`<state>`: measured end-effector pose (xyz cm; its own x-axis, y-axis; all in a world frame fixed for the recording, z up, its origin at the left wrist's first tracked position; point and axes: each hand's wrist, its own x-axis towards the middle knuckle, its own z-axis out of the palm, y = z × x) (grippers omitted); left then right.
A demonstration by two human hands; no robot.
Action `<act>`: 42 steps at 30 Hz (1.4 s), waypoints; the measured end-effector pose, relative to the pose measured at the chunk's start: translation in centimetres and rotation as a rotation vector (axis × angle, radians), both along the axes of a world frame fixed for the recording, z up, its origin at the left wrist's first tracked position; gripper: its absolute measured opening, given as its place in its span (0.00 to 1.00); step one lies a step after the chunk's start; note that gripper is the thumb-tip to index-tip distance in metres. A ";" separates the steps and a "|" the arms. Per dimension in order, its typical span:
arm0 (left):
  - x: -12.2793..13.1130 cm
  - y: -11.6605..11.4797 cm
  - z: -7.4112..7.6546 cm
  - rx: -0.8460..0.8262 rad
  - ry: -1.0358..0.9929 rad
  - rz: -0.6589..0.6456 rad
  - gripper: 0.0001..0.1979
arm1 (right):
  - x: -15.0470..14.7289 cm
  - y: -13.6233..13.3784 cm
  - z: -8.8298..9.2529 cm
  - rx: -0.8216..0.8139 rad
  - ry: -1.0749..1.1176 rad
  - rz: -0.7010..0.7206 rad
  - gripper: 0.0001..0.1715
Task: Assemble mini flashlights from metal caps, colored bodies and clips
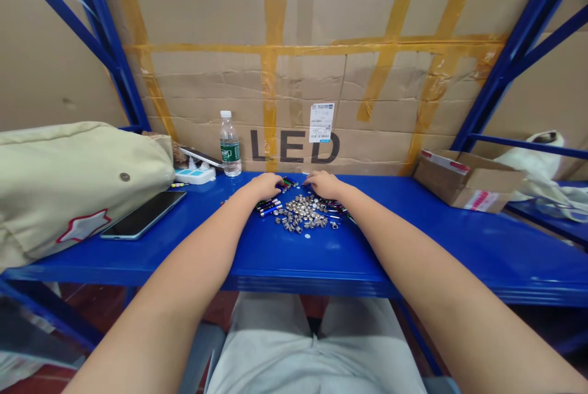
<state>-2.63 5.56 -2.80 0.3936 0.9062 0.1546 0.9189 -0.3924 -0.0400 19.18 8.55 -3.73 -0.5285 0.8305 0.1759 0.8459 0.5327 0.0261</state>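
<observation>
My left hand (267, 185) is at the far side of the blue table, its fingers curled beside several green and dark metallic tubes (288, 183). Across from it, my right hand (324, 184) has bent fingers pointing down and inward. What either hand's fingertips hold, if anything, is too small to make out. Between and in front of the hands lies a loose pile of small silver metal caps (303, 213). Blue and dark shiny tubes (269, 207) lie under my left wrist. More slim tubes (335, 207) lie partly hidden beneath my right wrist.
Along the back of the blue table (285, 262) stand a water bottle (230, 146) and a white power strip (196, 174). A cream bag (82, 179) and a phone (144, 215) are at left. An open cardboard box (463, 179) sits at right; a cardboard wall (206, 87) rises behind.
</observation>
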 end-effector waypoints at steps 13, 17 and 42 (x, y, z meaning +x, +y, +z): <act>0.0 0.3 -0.2 0.078 0.124 0.026 0.11 | 0.8 -2.6 3.1 -0.109 -0.179 -0.340 0.21; 0.2 0.2 -0.3 0.095 0.137 0.027 0.11 | 0.9 -3.7 3.5 -0.139 -0.115 -0.203 0.19; 1.1 -0.7 0.3 0.107 -0.009 -0.177 0.11 | -1.9 -3.8 0.7 -0.067 0.035 0.151 0.13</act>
<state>-1.50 4.90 -2.52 0.5433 0.8014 0.2501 0.8367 -0.5415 -0.0824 17.24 4.79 -3.05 -0.6428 0.7525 0.1433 0.7557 0.6536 -0.0416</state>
